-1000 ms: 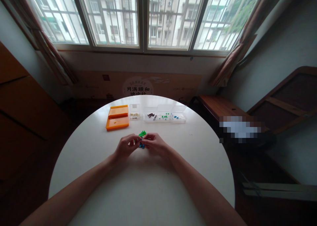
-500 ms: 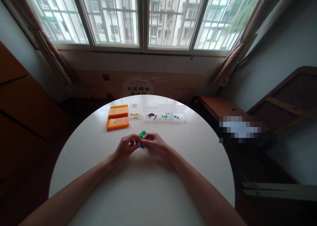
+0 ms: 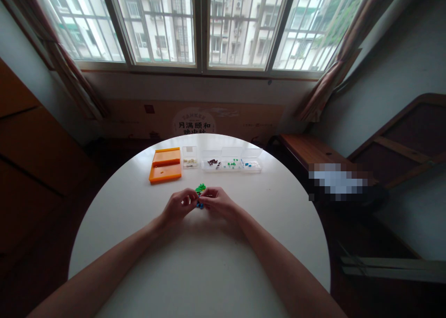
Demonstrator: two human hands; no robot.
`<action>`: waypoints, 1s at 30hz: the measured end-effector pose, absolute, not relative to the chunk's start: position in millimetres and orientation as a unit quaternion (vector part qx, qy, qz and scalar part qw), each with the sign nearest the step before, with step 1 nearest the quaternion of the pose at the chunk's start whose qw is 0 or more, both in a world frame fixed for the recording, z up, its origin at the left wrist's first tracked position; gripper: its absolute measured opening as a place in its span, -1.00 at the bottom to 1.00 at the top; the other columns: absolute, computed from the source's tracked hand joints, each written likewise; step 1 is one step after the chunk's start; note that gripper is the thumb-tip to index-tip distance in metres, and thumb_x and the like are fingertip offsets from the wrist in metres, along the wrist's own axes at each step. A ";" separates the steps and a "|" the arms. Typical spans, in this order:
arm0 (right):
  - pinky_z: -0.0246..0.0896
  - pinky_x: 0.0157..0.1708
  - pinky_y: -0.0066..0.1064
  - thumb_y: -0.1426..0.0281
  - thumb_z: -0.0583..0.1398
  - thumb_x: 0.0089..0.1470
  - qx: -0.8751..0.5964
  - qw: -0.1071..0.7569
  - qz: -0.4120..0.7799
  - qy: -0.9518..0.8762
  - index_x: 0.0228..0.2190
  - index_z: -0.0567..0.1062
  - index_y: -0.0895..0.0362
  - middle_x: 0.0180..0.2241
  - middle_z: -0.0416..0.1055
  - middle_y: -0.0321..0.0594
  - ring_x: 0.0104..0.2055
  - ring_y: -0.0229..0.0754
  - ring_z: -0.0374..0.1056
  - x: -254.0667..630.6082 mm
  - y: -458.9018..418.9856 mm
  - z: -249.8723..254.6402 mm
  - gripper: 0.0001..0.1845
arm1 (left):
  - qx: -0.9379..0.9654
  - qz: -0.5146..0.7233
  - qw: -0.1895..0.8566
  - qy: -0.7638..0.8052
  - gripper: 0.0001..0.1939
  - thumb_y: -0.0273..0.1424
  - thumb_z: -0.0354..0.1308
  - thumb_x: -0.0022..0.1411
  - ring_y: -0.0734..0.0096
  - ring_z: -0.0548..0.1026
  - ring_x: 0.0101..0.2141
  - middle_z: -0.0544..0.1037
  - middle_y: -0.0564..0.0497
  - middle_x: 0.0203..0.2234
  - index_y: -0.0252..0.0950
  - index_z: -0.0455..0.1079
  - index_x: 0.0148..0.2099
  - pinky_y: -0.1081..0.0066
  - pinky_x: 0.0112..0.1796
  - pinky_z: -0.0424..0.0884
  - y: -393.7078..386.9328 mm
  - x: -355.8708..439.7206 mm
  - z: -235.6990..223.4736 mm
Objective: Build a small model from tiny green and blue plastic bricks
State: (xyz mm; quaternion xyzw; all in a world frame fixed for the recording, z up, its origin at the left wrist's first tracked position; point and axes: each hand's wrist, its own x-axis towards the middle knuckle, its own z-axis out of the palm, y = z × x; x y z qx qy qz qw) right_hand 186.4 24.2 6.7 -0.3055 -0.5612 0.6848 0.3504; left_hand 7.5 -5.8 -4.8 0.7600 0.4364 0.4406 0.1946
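Observation:
A small green and blue building-block model (image 3: 200, 188) stands between my hands on the white round table (image 3: 205, 253). Its green part shows above the fingertips and its blue part below them; the middle is partly hidden. My left hand (image 3: 181, 203) is closed in a pinch at the model's left side. From the right, my right hand (image 3: 219, 199) pinches at the same spot, its fingertips meeting those of the left. Any tiny piece between the fingers is too small to make out.
An orange open tray (image 3: 166, 171) lies beyond my left hand. Beside it stand a small clear box (image 3: 190, 156) with cream pieces and a long clear box (image 3: 230, 168) with brown, green and blue pieces. A wooden bench (image 3: 313, 151) is at the right.

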 end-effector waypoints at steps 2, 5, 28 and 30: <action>0.03 -0.58 -0.49 0.17 0.36 -0.27 -0.303 0.352 0.686 -0.560 -0.52 0.47 0.24 -0.65 0.33 -0.34 -0.62 -0.38 0.17 186.3 23.9 6.8 -0.61 | 0.761 0.440 0.193 0.437 -0.96 -0.51 0.09 0.07 0.65 0.30 -0.63 0.43 0.08 -0.58 -0.36 0.34 -0.36 0.66 -0.61 0.26 -5.9 7.4 -4.6; 0.03 -0.58 -0.49 0.18 0.36 -0.28 -0.305 0.353 0.685 -0.559 -0.53 0.47 0.24 -0.65 0.33 -0.34 -0.63 -0.39 0.17 186.0 23.4 7.4 -0.62 | 0.763 0.437 0.190 0.438 -0.97 -0.51 0.10 0.07 0.65 0.31 -0.63 0.42 0.09 -0.59 -0.36 0.34 -0.36 0.66 -0.60 0.26 -6.3 7.4 -3.9; 0.03 -0.57 -0.49 0.18 0.35 -0.25 -0.297 0.358 0.693 -0.551 -0.50 0.48 0.24 -0.66 0.32 -0.34 -0.63 -0.38 0.17 185.7 24.2 6.5 -0.63 | 0.765 0.431 0.196 0.437 -0.96 -0.47 0.10 0.08 0.63 0.31 -0.63 0.42 0.09 -0.61 -0.36 0.34 -0.38 0.63 -0.58 0.29 -6.4 8.2 -3.6; 0.02 -0.58 -0.48 0.19 0.35 -0.25 -0.297 0.359 0.696 -0.547 -0.51 0.48 0.24 -0.66 0.32 -0.34 -0.63 -0.38 0.16 185.4 24.1 6.6 -0.63 | 0.764 0.430 0.198 0.438 -0.96 -0.47 0.11 0.08 0.63 0.32 -0.63 0.42 0.09 -0.61 -0.36 0.34 -0.38 0.63 -0.57 0.29 -6.2 7.9 -4.0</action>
